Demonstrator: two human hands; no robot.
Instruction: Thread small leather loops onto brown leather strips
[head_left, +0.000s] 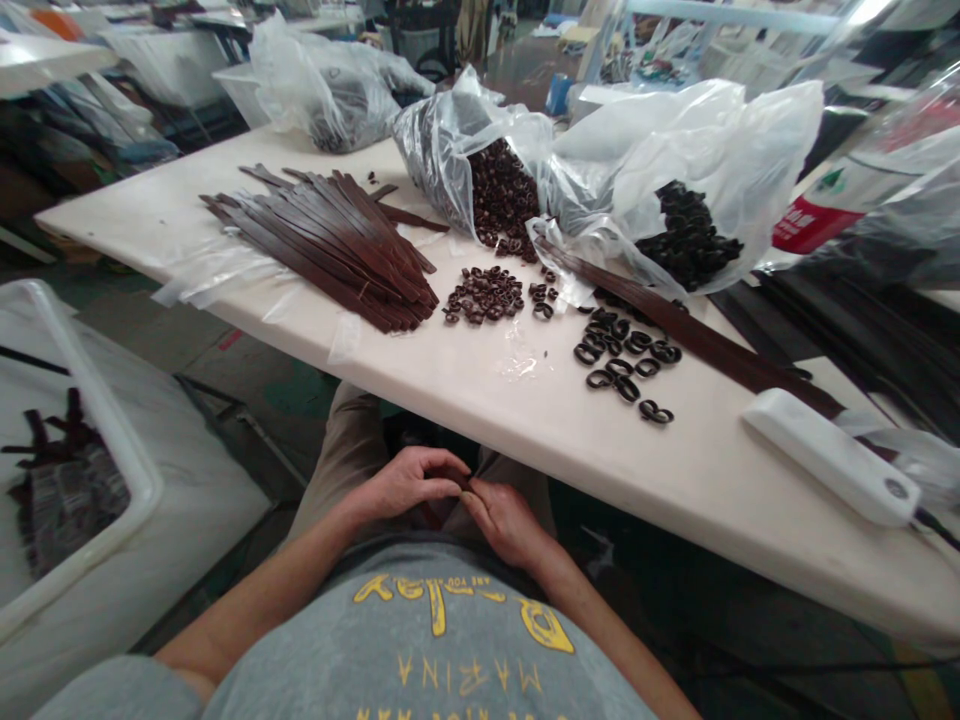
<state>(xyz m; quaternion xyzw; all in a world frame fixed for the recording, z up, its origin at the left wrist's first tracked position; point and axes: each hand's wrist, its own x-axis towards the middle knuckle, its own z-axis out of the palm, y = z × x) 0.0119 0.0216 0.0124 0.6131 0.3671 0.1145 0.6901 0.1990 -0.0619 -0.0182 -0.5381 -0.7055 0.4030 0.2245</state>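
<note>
My left hand [412, 485] and my right hand [508, 518] meet over my lap, below the table's front edge. Both are closed on a dark brown strap [457, 478], which is mostly hidden by the fingers. Up on the white table [480, 390] lies a fanned pile of brown straps [322, 240]. Beside it is a heap of small brown loops [486, 296]. Larger black loops [619, 352] are scattered farther right.
An open plastic bag [504, 195] spills brown loops, and another bag [690, 235] holds black ones. Long brown straps [697, 335] run toward a white handheld device [832, 455] with a cord. A white bin [142, 490] with brown straps stands at left.
</note>
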